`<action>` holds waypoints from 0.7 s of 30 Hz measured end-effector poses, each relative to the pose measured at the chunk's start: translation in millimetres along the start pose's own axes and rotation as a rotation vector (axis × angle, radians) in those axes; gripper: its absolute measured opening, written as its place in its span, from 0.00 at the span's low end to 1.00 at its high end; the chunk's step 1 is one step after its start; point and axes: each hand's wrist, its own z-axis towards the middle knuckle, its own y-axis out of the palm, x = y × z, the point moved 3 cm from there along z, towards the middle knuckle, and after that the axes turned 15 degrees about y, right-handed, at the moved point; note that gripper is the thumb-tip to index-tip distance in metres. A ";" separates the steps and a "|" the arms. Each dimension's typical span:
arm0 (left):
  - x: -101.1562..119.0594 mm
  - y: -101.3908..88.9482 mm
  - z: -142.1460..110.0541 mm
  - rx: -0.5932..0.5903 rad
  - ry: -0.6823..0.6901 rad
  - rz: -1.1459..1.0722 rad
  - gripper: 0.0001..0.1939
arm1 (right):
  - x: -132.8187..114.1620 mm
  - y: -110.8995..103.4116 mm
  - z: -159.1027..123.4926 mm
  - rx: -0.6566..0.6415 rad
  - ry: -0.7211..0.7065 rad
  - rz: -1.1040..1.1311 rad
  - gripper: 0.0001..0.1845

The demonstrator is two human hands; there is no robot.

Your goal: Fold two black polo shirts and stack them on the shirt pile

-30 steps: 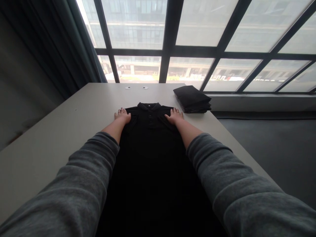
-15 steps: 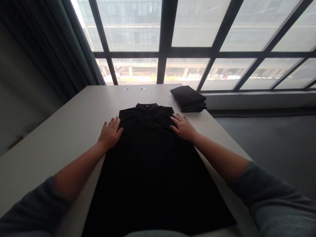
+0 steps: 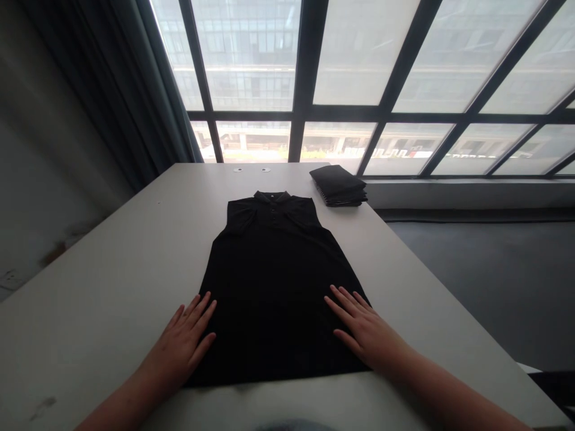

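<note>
A black polo shirt (image 3: 274,269) lies flat, its collar toward the window and its hem toward me. Both short sleeves are folded inward over the chest. My left hand (image 3: 182,335) rests with fingers spread on the shirt's lower left edge. On the lower right edge lies my right hand (image 3: 359,326), palm down, its fingers also apart. Neither hand grips the cloth.
The shirt lies on a white table (image 3: 148,251). A stack of folded black cloth (image 3: 339,184) sits at the far right edge. Large windows (image 3: 251,54) stand behind, with a dark curtain (image 3: 135,90) on the left.
Both hands have slid from the shoulder area down the shirt's sides toward the hem. The view has shifted, and the whole hem now shows.
</note>
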 end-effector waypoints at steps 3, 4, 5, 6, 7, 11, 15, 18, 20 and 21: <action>5.6 2.2 -14.8 0.027 -0.038 0.025 0.32 | -4.3 1.7 -10.6 0.004 -0.015 -0.005 0.37; 7.2 2.8 -19.3 0.031 -0.040 0.031 0.32 | -4.6 1.6 -12.4 0.010 -0.016 -0.005 0.37; 9.0 3.0 -23.5 0.034 -0.040 0.037 0.32 | -5.0 0.9 -13.3 0.012 -0.017 -0.007 0.37; 10.9 2.6 -27.5 0.038 -0.043 0.043 0.32 | -5.7 -1.0 -13.1 0.012 -0.018 -0.013 0.36; 13.0 1.4 -31.3 0.045 -0.058 0.050 0.33 | -7.5 -4.3 -11.6 0.010 -0.018 -0.022 0.36; 23.6 -11.8 -45.1 0.099 -0.291 0.098 0.32 | -35.1 -34.6 15.3 0.037 -0.038 -0.037 0.24; 37.9 -30.7 -50.2 0.101 -0.475 0.073 0.21 | -107.5 -67.3 89.4 0.069 -0.145 -0.048 0.17; 44.7 -39.8 -46.8 0.081 -0.470 -0.036 0.10 | -176.7 -69.4 169.7 0.020 -0.159 -0.047 0.16; 46.3 -41.6 -45.1 0.089 -0.477 -0.139 0.09 | -219.7 -60.6 223.5 -0.024 -0.093 -0.065 0.18; 46.5 -41.0 -45.1 0.099 -0.493 -0.199 0.09 | -239.4 -55.0 247.7 -0.030 -0.077 -0.075 0.18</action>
